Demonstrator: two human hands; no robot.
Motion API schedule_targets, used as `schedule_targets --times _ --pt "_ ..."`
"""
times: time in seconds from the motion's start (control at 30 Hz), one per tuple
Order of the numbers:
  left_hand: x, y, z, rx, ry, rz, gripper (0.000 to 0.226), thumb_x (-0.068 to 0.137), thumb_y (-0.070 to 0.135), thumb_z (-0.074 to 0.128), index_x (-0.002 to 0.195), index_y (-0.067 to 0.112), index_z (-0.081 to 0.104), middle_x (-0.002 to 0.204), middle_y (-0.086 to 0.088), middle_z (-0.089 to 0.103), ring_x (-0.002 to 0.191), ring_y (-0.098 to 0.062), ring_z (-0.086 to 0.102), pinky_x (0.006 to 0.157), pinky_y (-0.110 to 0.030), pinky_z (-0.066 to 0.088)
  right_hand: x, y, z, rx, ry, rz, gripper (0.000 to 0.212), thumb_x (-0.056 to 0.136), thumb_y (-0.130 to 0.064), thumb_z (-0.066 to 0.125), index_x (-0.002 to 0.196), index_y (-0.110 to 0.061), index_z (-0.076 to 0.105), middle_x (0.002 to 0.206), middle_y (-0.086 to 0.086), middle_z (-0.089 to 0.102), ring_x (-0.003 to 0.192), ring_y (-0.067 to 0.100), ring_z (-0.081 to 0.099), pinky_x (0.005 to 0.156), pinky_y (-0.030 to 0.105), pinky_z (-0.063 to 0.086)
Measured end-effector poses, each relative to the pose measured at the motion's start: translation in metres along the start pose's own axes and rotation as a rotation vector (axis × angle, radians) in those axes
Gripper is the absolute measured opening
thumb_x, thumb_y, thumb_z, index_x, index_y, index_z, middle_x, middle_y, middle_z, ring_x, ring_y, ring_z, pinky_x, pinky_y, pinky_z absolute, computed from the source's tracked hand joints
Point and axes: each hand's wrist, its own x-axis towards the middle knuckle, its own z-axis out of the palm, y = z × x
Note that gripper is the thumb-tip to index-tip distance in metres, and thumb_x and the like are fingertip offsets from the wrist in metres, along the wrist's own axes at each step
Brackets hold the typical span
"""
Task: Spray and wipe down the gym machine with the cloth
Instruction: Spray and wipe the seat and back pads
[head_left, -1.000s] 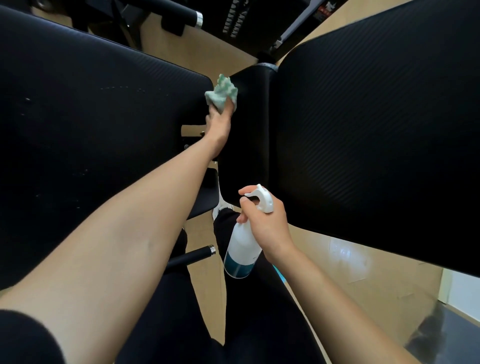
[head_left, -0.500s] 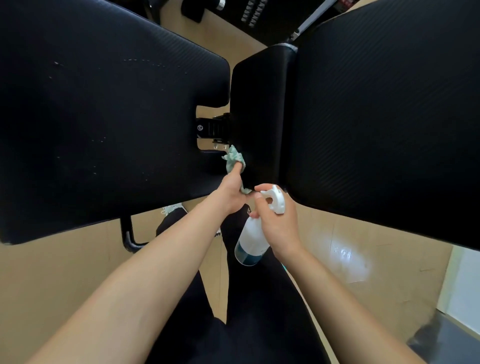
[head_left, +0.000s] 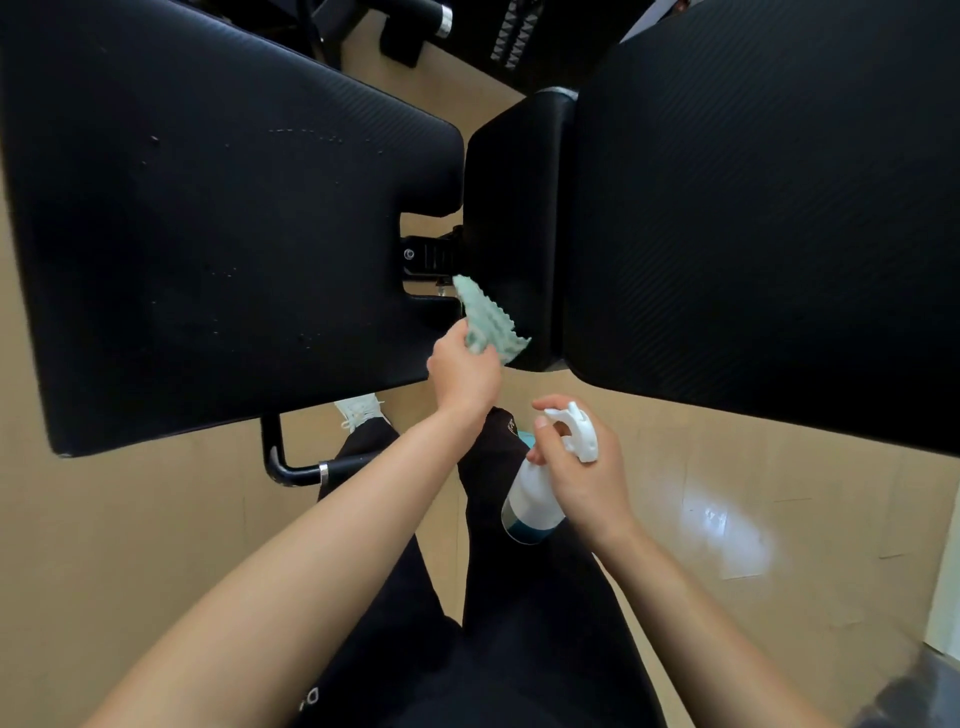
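The job looks to be partway through: the left hand (head_left: 464, 372) has its fingers curled round a bunched pale green cloth (head_left: 488, 322), which lies against the near lower corner of the narrow middle pad (head_left: 511, 208), so I take the wiping of that strip to be under way. The right hand (head_left: 584, 480) is wrapped round the neck of the white spray bottle (head_left: 532, 501), held low and apart from the upholstery, forefinger by the trigger; whether it is squeezing I cannot tell. The broad left pad (head_left: 208, 234) carries pale specks, droplets or dust I cannot say, and the broad right pad (head_left: 753, 208) shows no sheen of wet, so both seem yet to be done. All the padding is black, finely ribbed vinyl, joined by a dark bracket (head_left: 426, 255). Below lies a tan floor (head_left: 130, 545) catching a patch of glare, and more dark equipment (head_left: 524, 41) stands beyond.
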Motion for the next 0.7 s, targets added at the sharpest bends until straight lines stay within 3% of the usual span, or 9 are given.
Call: schedule_targets --times 0.1,0.17,0.27,0.33,0.43,0.5,0.6,0.63,0.7 --pt "0.016 0.013 0.008 -0.176 -0.135 -0.032 0.027 0.091 0.028 0.058 0.115 0.020 0.067 0.109 0.003 0.071 0.105 -0.017 0.065 0.099 -0.040 0.053 0.001 0.002 -0.001 0.003 -0.013 -0.028 0.015 0.102 -0.007 0.061 0.107 -0.016 0.071 0.078 0.004 0.068 0.067 0.005 0.065 0.066 0.010 0.050" --pt "0.026 0.023 0.021 -0.203 -0.234 -0.056 0.043 0.099 0.040 0.048 0.135 0.018 0.060 0.130 -0.001 0.062 0.125 -0.021 0.056 0.115 -0.046 0.040 0.003 0.004 0.000 0.003 -0.025 -0.045 0.015 0.101 -0.008 0.061 0.106 -0.019 0.071 0.078 -0.002 0.068 0.068 0.007 0.067 0.066 0.012 0.050" --pt "0.032 0.036 0.036 -0.160 -0.214 0.137 0.053 0.101 0.047 0.040 0.146 0.021 0.053 0.145 -0.004 0.056 0.136 -0.024 0.050 0.118 -0.045 0.038 0.005 0.006 0.001 0.016 -0.036 -0.056 0.017 0.101 -0.009 0.062 0.104 -0.024 0.070 0.082 -0.008 0.069 0.072 0.013 0.069 0.066 0.013 0.051" --pt "0.031 0.035 0.039 -0.149 -0.233 0.386 0.052 0.105 0.035 0.040 0.154 0.018 0.045 0.156 -0.007 0.049 0.147 -0.022 0.041 0.123 -0.041 0.033 0.004 0.007 0.002 0.022 -0.051 -0.068 0.022 0.102 -0.008 0.062 0.102 -0.029 0.069 0.084 -0.007 0.070 0.075 0.013 0.070 0.066 0.012 0.051" --pt "0.024 0.021 0.041 -0.055 -0.295 0.659 0.052 0.108 0.011 0.042 0.158 0.005 0.029 0.168 -0.012 0.023 0.159 -0.023 0.012 0.130 -0.034 0.012 0.004 0.011 0.004 0.016 -0.064 -0.088 0.028 0.101 -0.007 0.061 0.096 -0.034 0.067 0.082 -0.002 0.070 0.076 0.019 0.069 0.066 0.015 0.053" --pt "0.015 0.001 0.042 0.028 -0.292 0.712 0.052 0.107 0.008 0.044 0.158 0.005 0.031 0.169 -0.012 0.020 0.159 -0.025 0.009 0.128 -0.028 0.010 0.003 0.016 0.005 0.026 -0.056 -0.094 0.027 0.101 -0.006 0.062 0.094 -0.032 0.067 0.083 0.003 0.069 0.073 0.022 0.068 0.065 0.017 0.053" --pt "0.009 -0.034 0.030 0.120 -0.256 0.659 0.048 0.107 0.013 0.047 0.155 0.009 0.043 0.165 -0.007 0.035 0.155 -0.020 0.027 0.124 -0.023 0.025 0.000 0.024 0.004 0.025 -0.031 -0.081 0.017 0.101 -0.006 0.061 0.101 -0.021 0.069 0.074 0.004 0.066 0.065 0.007 0.066 0.065 0.012 0.049" --pt "0.008 -0.043 0.022 0.175 -0.250 0.653 0.042 0.106 0.013 0.049 0.148 0.011 0.053 0.156 -0.006 0.049 0.147 -0.021 0.043 0.119 -0.027 0.037 -0.001 0.027 0.004 0.023 -0.030 -0.073 0.016 0.101 -0.006 0.061 0.105 -0.019 0.070 0.074 0.004 0.066 0.064 0.004 0.065 0.066 0.011 0.049" --pt "0.007 -0.058 0.002 0.338 -0.261 0.617 0.018 0.101 0.011 0.055 0.115 0.012 0.066 0.106 0.002 0.072 0.097 -0.023 0.066 0.089 -0.043 0.056 -0.005 0.031 0.004 0.030 -0.028 -0.081 0.017 0.102 -0.008 0.060 0.108 -0.020 0.070 0.074 0.002 0.067 0.064 0.004 0.065 0.066 0.012 0.050"
